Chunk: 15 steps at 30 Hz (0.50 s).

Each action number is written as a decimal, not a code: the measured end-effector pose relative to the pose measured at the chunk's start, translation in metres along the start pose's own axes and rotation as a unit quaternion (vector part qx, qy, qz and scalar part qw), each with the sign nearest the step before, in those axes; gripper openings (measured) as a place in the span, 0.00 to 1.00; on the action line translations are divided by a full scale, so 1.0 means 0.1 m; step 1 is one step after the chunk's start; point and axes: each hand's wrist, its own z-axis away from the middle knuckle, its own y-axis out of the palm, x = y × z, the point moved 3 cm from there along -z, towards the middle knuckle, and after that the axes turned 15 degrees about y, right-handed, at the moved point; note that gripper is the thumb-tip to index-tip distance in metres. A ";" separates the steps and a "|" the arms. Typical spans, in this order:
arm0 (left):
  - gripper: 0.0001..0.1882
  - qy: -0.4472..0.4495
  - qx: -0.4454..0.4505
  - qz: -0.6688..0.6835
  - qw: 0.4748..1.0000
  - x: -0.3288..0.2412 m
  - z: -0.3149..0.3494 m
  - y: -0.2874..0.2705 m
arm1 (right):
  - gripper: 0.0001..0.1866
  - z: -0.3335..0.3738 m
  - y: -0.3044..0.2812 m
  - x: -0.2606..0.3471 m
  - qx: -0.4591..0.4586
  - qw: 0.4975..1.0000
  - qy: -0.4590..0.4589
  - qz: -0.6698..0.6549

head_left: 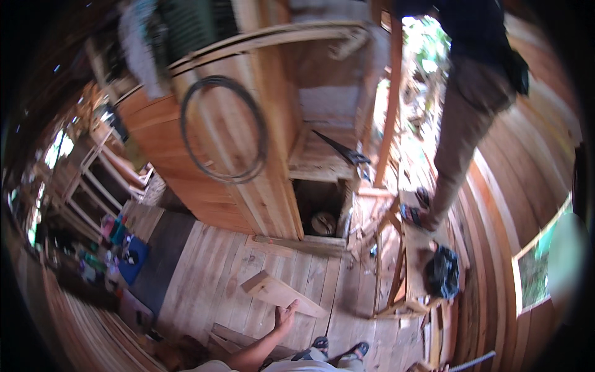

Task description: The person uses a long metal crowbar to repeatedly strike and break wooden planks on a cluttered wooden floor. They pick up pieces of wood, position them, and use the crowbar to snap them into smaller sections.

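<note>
Fingers [291,305] of your left hand [284,317] grip the near edge of a wooden board [285,292], over the plank floor [211,266]. Your right hand [427,367] is mostly cut off, so I can't tell how its fingers are; a grey rod [474,361] pokes out beside it. Another person [465,124] stands on a wooden bench [414,266] with a black plastic bag [443,273]. Farther off, a handsaw [338,147] lies in a wooden cabinet [282,173].

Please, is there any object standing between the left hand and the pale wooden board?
Nothing visible stands between them: the left hand has its grip on the pale wooden board, at its near edge.
</note>
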 end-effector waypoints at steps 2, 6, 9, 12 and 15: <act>0.21 0.039 0.017 0.015 0.999 0.10 -0.12 0.19 | 0.11 0.39 0.36 0.35 0.031 0.997 -0.071 -0.001; 0.24 0.023 0.045 0.043 0.998 -0.05 -0.32 0.37 | 0.12 0.97 0.90 0.81 0.088 0.980 -0.180 0.013; 0.25 0.007 0.051 0.014 0.999 -0.22 -0.43 0.05 | 0.13 1.31 1.23 0.94 0.143 0.966 -0.213 0.022; 0.26 0.034 0.044 -0.007 0.998 -0.53 -0.68 -0.11 | 0.14 1.58 1.42 1.09 0.182 0.953 -0.243 0.020; 0.28 0.081 0.034 0.005 0.996 -0.81 -1.03 -0.24 | 0.16 1.79 1.54 1.23 0.214 0.940 -0.266 0.021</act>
